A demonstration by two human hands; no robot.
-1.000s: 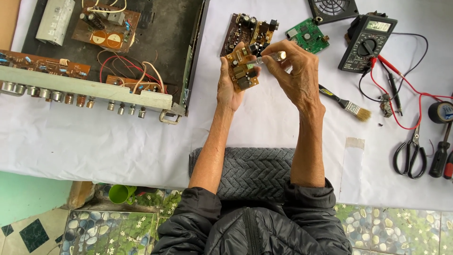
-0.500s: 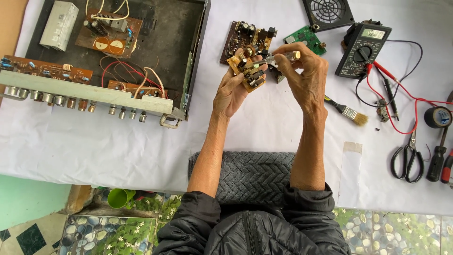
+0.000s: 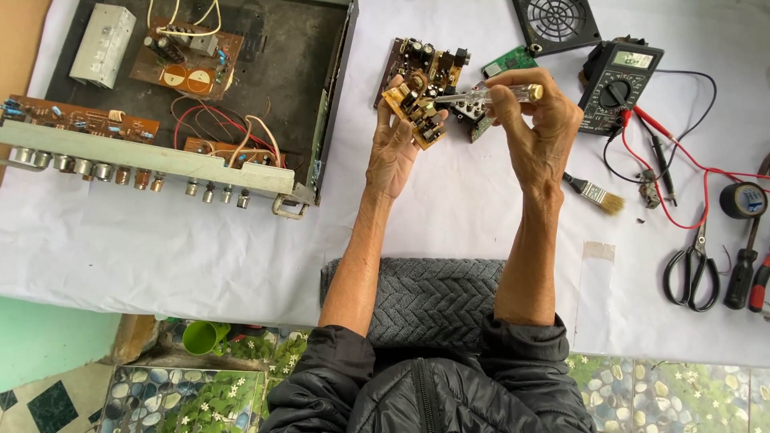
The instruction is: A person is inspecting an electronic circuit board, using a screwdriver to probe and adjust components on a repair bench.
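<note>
Hands over white worktop (image 3: pixel 449 208) | left hand (image 3: pixel 395 148) cradled small tan circuit board (image 3: pixel 415 108) by its edges, grip closed on it | right hand (image 3: pixel 536 120) pinched clear-handled screwdriver (image 3: pixel 491 95), tip at board | board looked light, stiff, fragile: best held by edges, off components.

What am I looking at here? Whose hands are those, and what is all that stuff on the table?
The camera sits on a person's head and looks down, so the arms are their own. The left hand holds a small yellow circuit board. The right hand holds a clear-handled screwdriver with its tip at that board. On the white table lie an opened amplifier case full of wires, a black fan, a multimeter with red and black leads, a small paintbrush, scissors and a roll of black tape.
</note>
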